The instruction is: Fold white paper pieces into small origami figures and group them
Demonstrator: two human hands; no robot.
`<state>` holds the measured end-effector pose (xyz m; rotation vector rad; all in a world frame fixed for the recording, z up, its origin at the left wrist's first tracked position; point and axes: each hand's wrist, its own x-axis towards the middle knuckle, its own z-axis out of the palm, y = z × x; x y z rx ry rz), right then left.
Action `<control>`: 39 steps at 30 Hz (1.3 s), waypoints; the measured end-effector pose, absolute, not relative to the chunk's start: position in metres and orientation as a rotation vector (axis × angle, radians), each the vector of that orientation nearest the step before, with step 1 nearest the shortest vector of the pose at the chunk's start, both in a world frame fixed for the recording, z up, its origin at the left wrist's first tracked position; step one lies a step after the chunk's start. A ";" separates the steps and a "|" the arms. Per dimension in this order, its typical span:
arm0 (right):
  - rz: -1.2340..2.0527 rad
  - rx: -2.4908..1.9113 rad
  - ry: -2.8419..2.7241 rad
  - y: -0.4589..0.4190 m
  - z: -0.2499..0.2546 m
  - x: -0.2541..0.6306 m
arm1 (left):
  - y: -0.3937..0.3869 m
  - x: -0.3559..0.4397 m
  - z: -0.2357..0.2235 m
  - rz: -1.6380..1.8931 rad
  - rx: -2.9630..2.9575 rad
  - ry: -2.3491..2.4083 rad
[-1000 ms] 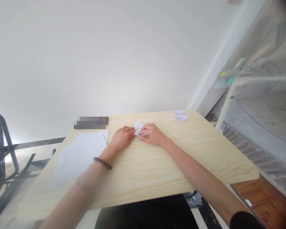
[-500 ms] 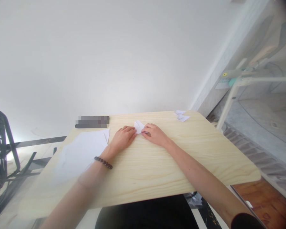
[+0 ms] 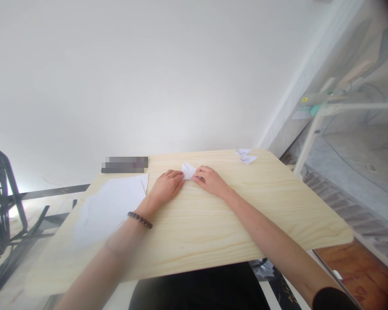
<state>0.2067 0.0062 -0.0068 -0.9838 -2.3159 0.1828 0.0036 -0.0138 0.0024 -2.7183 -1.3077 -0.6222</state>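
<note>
A small folded piece of white paper (image 3: pixel 188 171) lies on the wooden table between my two hands. My left hand (image 3: pixel 168 184), with a dark beaded bracelet (image 3: pixel 139 219) on its wrist, has its fingers together and grips the paper's left edge. From the other side, the thumb and fingers of my right hand (image 3: pixel 210 180) pinch the paper's right edge. Parts of both paper edges are hidden under the fingertips. Two folded white paper pieces (image 3: pixel 246 159) rest near the far right corner of the table.
Flat white paper sheets (image 3: pixel 111 204) lie on the left of the light wooden table (image 3: pixel 245 232). Behind them is a dark, pixelated object (image 3: pixel 126 165). A white wall (image 3: pixel 181 86) rises at the far edge. A dark chair (image 3: pixel 6 189) stands left, a white frame (image 3: pixel 310 142) right.
My right fingers have shifted slightly at the paper's right edge, and the thumb sits a little higher. My left hand and the other papers stay almost the same.
</note>
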 end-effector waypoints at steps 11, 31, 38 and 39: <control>0.263 -1.046 -2.292 0.004 -0.007 0.206 | -0.013 0.003 0.001 -0.633 -2.729 -1.307; 0.375 -1.075 -2.247 0.008 -0.011 0.208 | -0.016 0.004 0.003 -0.644 -2.745 -1.311; 0.339 -1.207 -2.201 0.012 -0.011 0.206 | -0.015 0.004 0.004 -0.642 -2.761 -1.266; 0.306 -1.245 -2.196 0.012 -0.012 0.206 | -0.015 0.004 0.004 -0.636 -2.765 -1.261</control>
